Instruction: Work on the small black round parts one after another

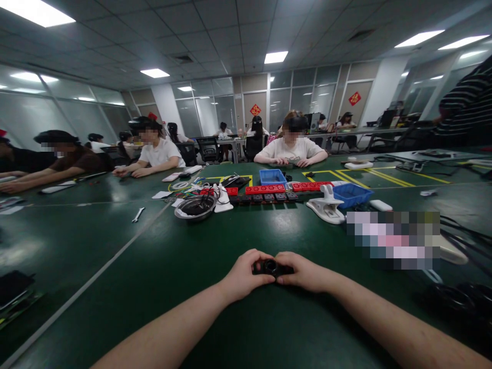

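Observation:
Between my two hands is a small black part with a round, ring-like opening [270,266], low over the green table [184,318]. Its exact kind is too small and dark to tell. My left hand [246,274] grips it from the left, thumb in front and fingers curled behind. From the other side my right hand [307,272] closes on it in the same way, its thumb near the left thumb. The fingers cover both ends of the part.
Beyond my hands stand a metal bowl [195,209] with dark contents, red sockets [265,189], a blue tray [351,196] and a white clamp-like stand [326,207]. A wrench [138,214] lies left. Black cables [453,297] lie right. Several people sit around the tables.

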`<state>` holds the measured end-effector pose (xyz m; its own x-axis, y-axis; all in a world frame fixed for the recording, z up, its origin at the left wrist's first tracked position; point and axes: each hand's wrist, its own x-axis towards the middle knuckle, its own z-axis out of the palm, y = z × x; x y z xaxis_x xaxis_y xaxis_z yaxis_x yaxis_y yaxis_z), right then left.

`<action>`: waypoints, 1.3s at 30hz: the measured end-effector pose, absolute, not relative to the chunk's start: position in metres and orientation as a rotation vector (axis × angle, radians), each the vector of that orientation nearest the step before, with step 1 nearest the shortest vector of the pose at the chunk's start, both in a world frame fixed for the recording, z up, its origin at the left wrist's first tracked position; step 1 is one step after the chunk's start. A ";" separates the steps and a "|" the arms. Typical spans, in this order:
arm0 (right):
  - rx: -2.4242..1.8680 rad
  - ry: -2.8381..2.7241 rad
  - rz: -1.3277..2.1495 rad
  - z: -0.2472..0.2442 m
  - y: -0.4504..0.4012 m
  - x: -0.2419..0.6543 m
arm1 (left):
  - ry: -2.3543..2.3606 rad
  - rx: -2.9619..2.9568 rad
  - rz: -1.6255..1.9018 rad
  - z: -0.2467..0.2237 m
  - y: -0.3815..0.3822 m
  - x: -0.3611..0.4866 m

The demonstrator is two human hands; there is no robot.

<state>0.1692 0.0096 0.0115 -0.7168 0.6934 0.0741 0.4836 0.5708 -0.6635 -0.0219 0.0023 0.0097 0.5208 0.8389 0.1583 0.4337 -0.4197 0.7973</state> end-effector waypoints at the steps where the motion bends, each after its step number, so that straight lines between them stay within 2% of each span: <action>1: -0.955 -2.472 0.912 0.012 0.010 0.169 | 1.035 2.050 0.721 0.010 0.002 -0.022; 7: -1.199 -2.314 0.964 0.004 0.009 0.165 | 1.104 2.000 0.777 0.007 0.000 -0.016; 11: -1.482 -2.253 0.661 -0.002 0.005 0.152 | 1.280 1.931 0.875 0.001 0.000 -0.010; 16: -1.551 -2.290 0.392 0.000 -0.003 0.145 | 1.257 1.936 0.875 0.001 0.001 -0.011; 27: -1.041 -2.500 0.751 0.013 0.004 0.167 | 1.069 2.047 0.740 0.009 0.001 -0.020; 39: -1.015 -2.447 0.903 0.010 0.009 0.168 | 1.069 2.014 0.723 0.009 0.002 -0.020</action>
<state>0.1680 0.0088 0.0099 -0.6863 0.7243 0.0667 0.5071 0.5422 -0.6700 -0.0204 0.0022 0.0087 0.4959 0.8576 0.1363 0.4454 -0.3859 0.8079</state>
